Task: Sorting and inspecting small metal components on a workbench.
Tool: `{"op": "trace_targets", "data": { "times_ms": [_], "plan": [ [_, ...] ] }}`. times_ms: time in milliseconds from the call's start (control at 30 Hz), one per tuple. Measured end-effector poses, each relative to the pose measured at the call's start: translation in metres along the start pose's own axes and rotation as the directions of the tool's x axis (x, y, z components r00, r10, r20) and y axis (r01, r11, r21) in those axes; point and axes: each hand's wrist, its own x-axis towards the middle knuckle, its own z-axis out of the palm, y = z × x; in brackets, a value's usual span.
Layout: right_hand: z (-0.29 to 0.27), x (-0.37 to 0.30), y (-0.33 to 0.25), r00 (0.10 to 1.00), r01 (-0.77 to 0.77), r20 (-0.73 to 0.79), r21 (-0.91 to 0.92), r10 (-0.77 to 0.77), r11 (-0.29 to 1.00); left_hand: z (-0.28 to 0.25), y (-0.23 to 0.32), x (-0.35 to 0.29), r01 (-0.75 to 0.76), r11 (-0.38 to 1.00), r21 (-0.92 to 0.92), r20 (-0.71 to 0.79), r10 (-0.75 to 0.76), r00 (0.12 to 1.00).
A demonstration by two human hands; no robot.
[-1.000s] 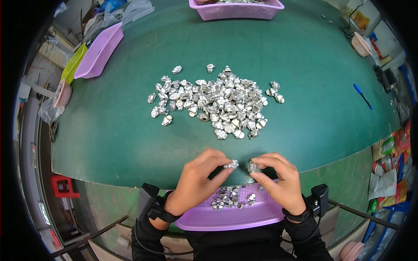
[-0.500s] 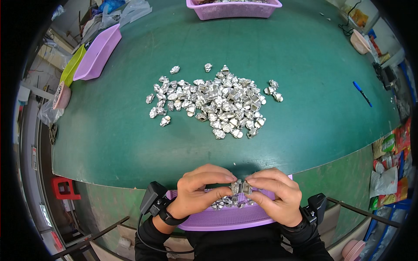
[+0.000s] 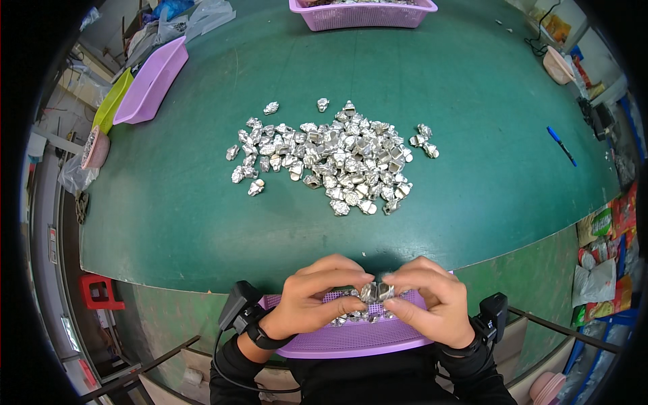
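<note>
Above a purple plastic basket [image 3: 351, 343] at the table's near edge, both my hands are closed in pinches, side by side. Thumb and fingers of my left hand [image 3: 317, 294] grip a small silvery metal piece [image 3: 368, 293]. A second, similar silvery piece [image 3: 385, 291] sits between the thumb and fingers of my right hand [image 3: 432, 297]. The two pieces are next to each other; whether they touch, I cannot tell. More small metal pieces [image 3: 349, 314] lie in the basket below, partly hidden by my hands.
A heap of shiny metal pieces [image 3: 351, 158] spreads over the middle of the green table [image 3: 169, 202]. A purple basket [image 3: 364, 19] stands at the far edge, and an empty purple tray [image 3: 154, 81] leans at the left. A blue pen [image 3: 562, 146] lies at the right.
The two pieces have been turned in my fingers, so their hollow sides face differently. My right hand has shifted slightly; the heap on the table is unchanged.
</note>
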Motion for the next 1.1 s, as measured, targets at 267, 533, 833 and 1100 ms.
{"op": "trace_targets", "data": {
  "times_ms": [267, 533, 833, 1100],
  "plan": [
    [0.003, -0.004, 0.012, 0.946, -0.311, 0.076, 0.498, 0.316, 0.809, 0.003, -0.009, -0.005, 0.323, 0.815, -0.481, 0.121, -0.303, 0.945],
    [-0.011, -0.006, 0.007, 0.915, -0.400, 0.218, 0.389, 0.339, 0.830, -0.006, 0.002, -0.005, 0.303, 0.916, -0.262, 0.211, -0.252, 0.944],
    [-0.012, 0.046, 0.030, 0.966, -0.018, -0.213, -0.627, -0.149, 0.779, -0.020, -0.007, 0.044, -0.028, 0.469, 0.883, -0.058, 0.168, 0.984],
    [-0.008, 0.030, 0.033, 0.991, -0.054, -0.136, -0.498, -0.016, 0.865, -0.024, -0.009, 0.047, -0.060, 0.460, 0.886, -0.017, 0.162, 0.987]
  ]
}}
